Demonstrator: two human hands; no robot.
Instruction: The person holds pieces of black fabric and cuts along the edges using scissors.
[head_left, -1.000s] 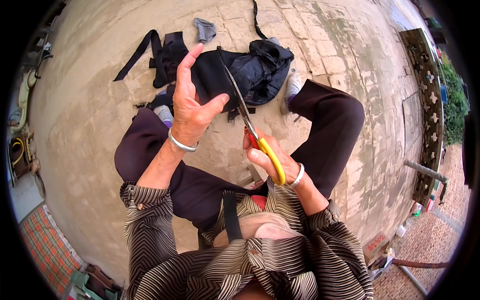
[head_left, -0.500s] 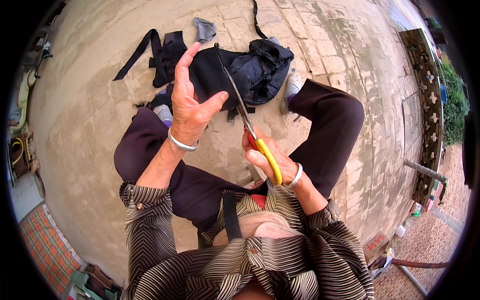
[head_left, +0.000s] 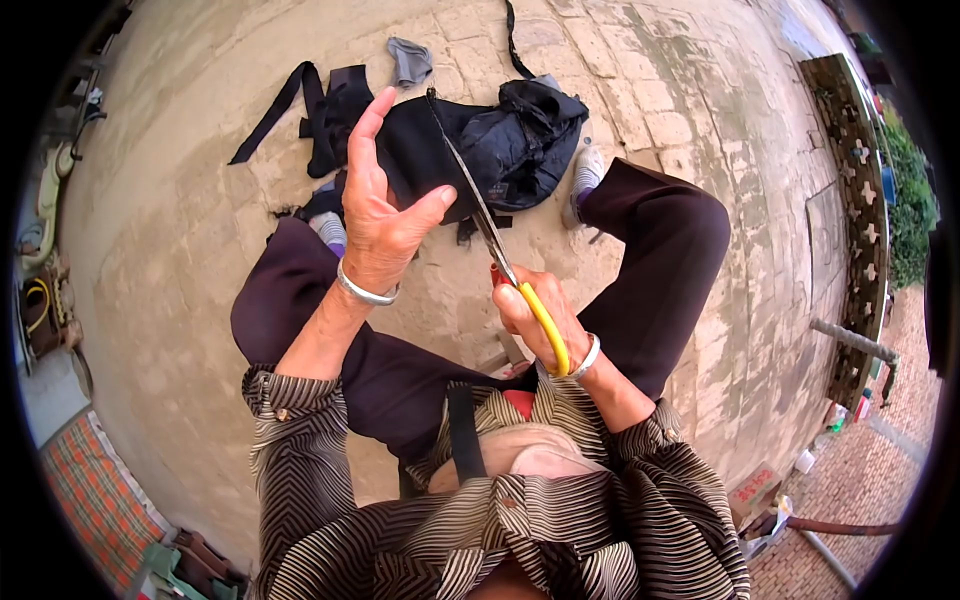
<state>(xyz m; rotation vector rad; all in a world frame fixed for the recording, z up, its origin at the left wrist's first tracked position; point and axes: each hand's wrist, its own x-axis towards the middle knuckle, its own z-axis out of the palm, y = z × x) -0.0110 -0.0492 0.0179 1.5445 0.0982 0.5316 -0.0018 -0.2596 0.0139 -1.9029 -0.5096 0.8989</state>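
Gripping scissors (head_left: 490, 226), the right hand (head_left: 568, 322) faces black fabric (head_left: 412, 140); left hand (head_left: 376, 228) spread, any grasp undeterminable; strap (head_left: 275, 112) left of it appears detached; fabric ahead seems unfinished.

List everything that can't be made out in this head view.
All in the head view:
Left hand: fingers beyond the raised one and thumb, hidden behind the hand.
Scissors: part of the handles, covered by the right hand.
Black strap: far end, cut off by the top edge.
Box: red marks, too small to read.
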